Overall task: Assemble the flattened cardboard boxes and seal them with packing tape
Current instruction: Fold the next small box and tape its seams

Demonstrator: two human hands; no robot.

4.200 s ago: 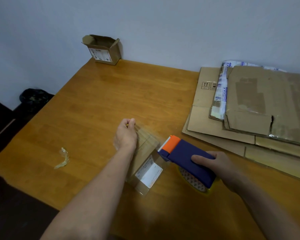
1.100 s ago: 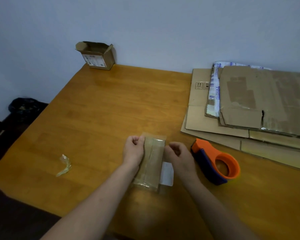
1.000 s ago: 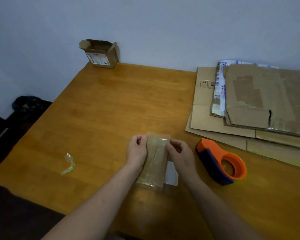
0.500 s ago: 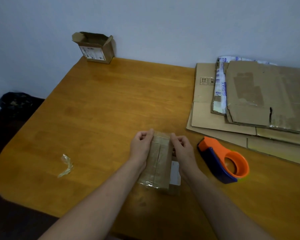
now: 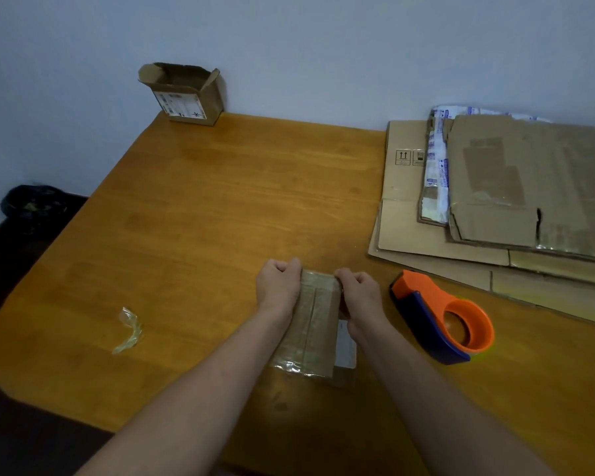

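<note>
We are sealing: left grip (image 5: 278,286) and right grip (image 5: 358,293) pinch the box (image 5: 316,321) at its twelve-o'clock edge; next, probably rub the tape (image 5: 304,366) flat.

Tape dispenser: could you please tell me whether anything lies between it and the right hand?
Nothing visible does. Only bare tabletop separates the right hand, which grips the small taped box, from the tape dispenser lying to its right.

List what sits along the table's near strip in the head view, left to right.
Crumpled tape scrap → left hand → small taped box → right hand → orange and blue tape dispenser.
</note>
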